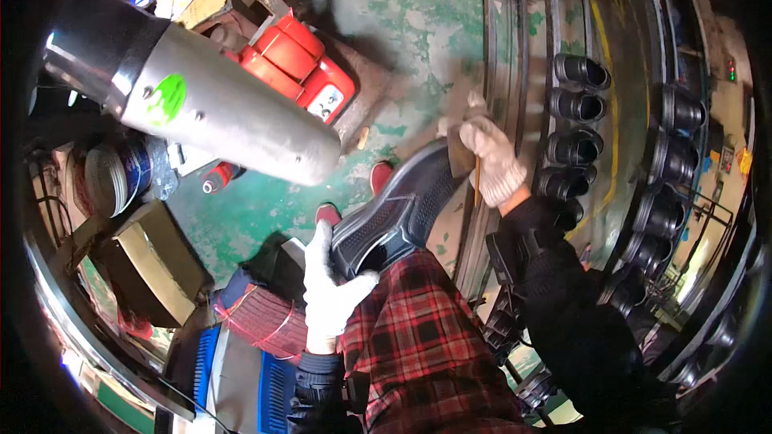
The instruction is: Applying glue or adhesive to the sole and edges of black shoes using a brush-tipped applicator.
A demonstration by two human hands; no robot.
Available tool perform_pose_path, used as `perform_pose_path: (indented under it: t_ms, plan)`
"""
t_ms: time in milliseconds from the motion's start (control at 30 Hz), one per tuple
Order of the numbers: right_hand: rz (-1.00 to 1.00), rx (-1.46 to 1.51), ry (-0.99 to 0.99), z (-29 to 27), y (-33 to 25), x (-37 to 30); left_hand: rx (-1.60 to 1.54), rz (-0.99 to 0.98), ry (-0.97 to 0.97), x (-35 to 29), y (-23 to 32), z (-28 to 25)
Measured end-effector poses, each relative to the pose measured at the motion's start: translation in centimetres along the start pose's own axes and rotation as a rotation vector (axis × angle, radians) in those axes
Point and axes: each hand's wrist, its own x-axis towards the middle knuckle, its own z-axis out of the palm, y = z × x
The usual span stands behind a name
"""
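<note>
A black shoe [390, 221] is held above my lap with its patterned sole turned up. My left hand [330, 289], in a white glove, grips its lower end, thumb on one side and fingers on the other. At the shoe's upper right end is my right hand [486, 149], gloved in off-white, with its fingers closed. A thin, flat brownish piece [460, 157] shows between that hand and the shoe, and its kind is unclear. A red and black plaid cloth [426, 321] covers my lap beneath the shoe.
A large metal cylinder [233, 108] reaches in from the left. Behind it stands a red machine [293, 60]. Rows of black shoes [575, 104] line the racks at right. A cardboard box [157, 261] and a red screwdriver-like bottle [219, 178] lie left.
</note>
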Motion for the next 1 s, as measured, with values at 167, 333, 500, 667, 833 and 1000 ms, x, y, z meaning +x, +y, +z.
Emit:
perform_pose_path:
  t_ms: [167, 333, 500, 667, 833, 1000]
  plan:
    - [0.192, 0.026, -0.156, 1.7, -1.7, 6.2, -0.067, -0.003, 0.127, 1.9, 0.7, 0.5]
    - [0.271, -0.011, -0.220, 6.7, -0.6, 7.4, -0.070, 0.029, 0.232, 0.2, 0.8, -1.1]
    - [0.376, -0.053, -0.217, 5.6, 0.6, 6.9, -0.334, -0.061, 0.165, -1.2, 2.1, -1.1]
    - [0.405, 0.052, 0.087, 1.8, 0.2, 6.9, -0.696, -0.428, 0.035, 0.5, 2.3, -0.7]
    - [0.362, 0.037, -0.021, 3.8, -1.5, 6.6, -1.097, -0.822, 0.015, 2.0, 0.8, 0.3]
    - [0.396, -0.111, -0.103, 8.3, -2.5, 6.1, -1.322, -0.925, -0.018, 1.0, 0.2, 0.3]
